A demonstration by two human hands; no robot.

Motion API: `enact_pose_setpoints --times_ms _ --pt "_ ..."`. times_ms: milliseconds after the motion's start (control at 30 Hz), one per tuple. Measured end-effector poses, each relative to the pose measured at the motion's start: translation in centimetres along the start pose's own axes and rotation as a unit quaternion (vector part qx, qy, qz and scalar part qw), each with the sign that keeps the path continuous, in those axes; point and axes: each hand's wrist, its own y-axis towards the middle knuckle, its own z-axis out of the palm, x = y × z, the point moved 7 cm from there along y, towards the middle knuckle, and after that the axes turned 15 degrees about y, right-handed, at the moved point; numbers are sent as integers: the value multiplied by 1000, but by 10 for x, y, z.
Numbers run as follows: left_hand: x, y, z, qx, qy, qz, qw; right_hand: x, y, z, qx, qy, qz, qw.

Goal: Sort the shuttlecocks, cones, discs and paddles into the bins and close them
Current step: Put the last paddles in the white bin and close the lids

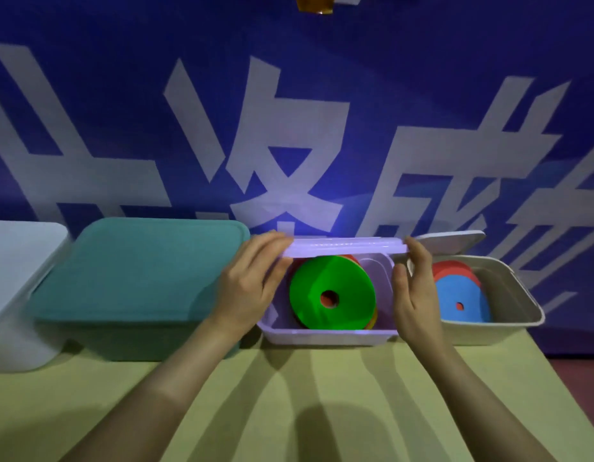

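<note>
nearest me, the yellow-green tabletop (pixel 322 395) carries both forearms toward a row of four bins. i note the left hand (pixel 252 281) pinching the left end of the pale lilac plastic lid (pixel 347 245), fingers over the top, thumb beneath. the right hand (pixel 414 288) holds the lid's right end, fingers curled at its edge. the lid is held above the back rim of the open lilac rectangular plastic bin (pixel 325 336), not yet seated.

inside that bin lies a stack of flat marker cones, a green cone with a centre hole (pixel 332 291) uppermost; it appears low enough to clear the lid.

to seat the lid well, i would square it over all four corners, lower it level, then press along the edges.

to the left, the teal lidded bin (pixel 139 271) and the white bin (pixel 15 278) stand closed. to the right, the beige open bin (pixel 502 323) holds the blue and red foam discs (pixel 455 295), its grey-white lid (pixel 452 240) propped at the back and left to fit.

behind stands a blue banner with white characters (pixel 289 128).
</note>
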Motion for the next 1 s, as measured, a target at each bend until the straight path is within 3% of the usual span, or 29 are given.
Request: enact_pose_setpoints --times_ms 200,333,633,700,833,1000 --pt "-37 -42 33 88 -21 145 985 -33 -43 -20 -1 -135 59 989" --pt "-60 -65 56 173 6 179 968 -45 -70 -37 8 -240 109 965" --pt "-88 -127 136 411 87 126 899 -85 -127 -35 89 -292 206 930" --pt "-84 -124 143 428 70 95 896 -93 -132 -30 100 -271 231 929" --pt "-52 -89 152 391 113 -3 914 -101 -129 -25 84 -261 263 925" --pt "7 -53 173 443 215 -99 865 -108 -112 -6 77 -298 279 910"
